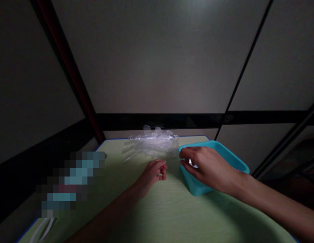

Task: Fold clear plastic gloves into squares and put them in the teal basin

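Near the middle of the table, my left hand [155, 171] hovers with its fingers curled in and nothing visible in them. It is just in front of a pile of clear plastic gloves [154, 141] at the table's back edge. My right hand [210, 165] is over the near left side of a turquoise plastic basket [197, 187]. Its fingers are bent, with a gap between thumb and fingertips. A small white patch shows through that gap; I cannot tell what it is. The hand and forearm hide much of the basket's inside.
The light green table [172, 216] has a blue edge. A blurred-out, pixelated object [73, 182] lies along its left side, with white cords [47, 227] leading off towards me. Pale panels [157, 60] with dark strips stand directly behind the table.
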`<state>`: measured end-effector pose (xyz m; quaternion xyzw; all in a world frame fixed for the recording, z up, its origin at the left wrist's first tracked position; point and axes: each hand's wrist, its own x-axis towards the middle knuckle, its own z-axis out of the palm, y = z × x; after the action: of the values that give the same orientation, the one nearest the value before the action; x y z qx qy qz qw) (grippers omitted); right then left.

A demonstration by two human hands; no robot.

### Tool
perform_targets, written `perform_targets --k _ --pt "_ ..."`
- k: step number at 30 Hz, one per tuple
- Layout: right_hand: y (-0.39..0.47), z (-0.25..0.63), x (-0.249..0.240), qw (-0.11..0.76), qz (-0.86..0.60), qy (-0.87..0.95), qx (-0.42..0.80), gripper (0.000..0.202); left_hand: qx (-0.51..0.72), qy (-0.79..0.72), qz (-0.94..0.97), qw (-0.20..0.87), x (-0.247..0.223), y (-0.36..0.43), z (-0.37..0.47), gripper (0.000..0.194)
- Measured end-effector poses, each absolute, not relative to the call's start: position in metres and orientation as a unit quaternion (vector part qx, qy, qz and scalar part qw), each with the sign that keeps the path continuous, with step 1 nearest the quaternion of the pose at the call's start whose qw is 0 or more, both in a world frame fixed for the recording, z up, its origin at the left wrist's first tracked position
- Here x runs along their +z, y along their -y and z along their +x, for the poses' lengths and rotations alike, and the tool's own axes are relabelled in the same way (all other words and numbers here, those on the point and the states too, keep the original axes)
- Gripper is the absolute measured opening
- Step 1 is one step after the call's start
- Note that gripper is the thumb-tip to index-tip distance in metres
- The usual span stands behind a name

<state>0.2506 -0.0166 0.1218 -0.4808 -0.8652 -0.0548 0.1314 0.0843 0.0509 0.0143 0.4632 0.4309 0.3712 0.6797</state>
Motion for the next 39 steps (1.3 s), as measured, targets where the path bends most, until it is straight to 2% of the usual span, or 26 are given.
perform_targets --k 4,7,9,15,25,31,39 --pt "0.025 0.207 0.104 0.097 -0.468 0.877 -0.048 0.014 0.405 -0.432 0.469 0.655 0.005 -0.053 0.06 0.015" --pt "0.001 0.187 0.084 0.037 -0.554 0.832 -0.02 0.019 0.426 -0.439 0.471 0.636 0.0 -0.05 0.042 0.013" --pt "-0.025 0.179 0.072 0.027 -0.595 0.803 -0.024 0.021 0.443 -0.44 0.471 0.623 -0.003 -0.048 0.031 0.011" --pt "-0.093 0.159 0.046 0.043 -0.683 0.728 -0.035 0.028 0.48 -0.408 0.489 0.603 -0.013 -0.051 0.014 0.01" --pt "-0.128 0.143 0.033 0.093 -0.685 0.722 0.032 0.028 0.5 -0.348 0.474 0.636 -0.021 -0.051 0.011 0.009" --pt "-0.154 0.153 0.049 0.18 -0.671 0.71 0.111 0.027 0.517 -0.337 0.435 0.656 -0.018 -0.049 0.011 0.01" --pt "-0.138 0.145 0.089 0.463 -0.574 0.662 0.13 0.028 0.516 -0.324 0.37 0.701 -0.018 -0.051 0.005 0.01"
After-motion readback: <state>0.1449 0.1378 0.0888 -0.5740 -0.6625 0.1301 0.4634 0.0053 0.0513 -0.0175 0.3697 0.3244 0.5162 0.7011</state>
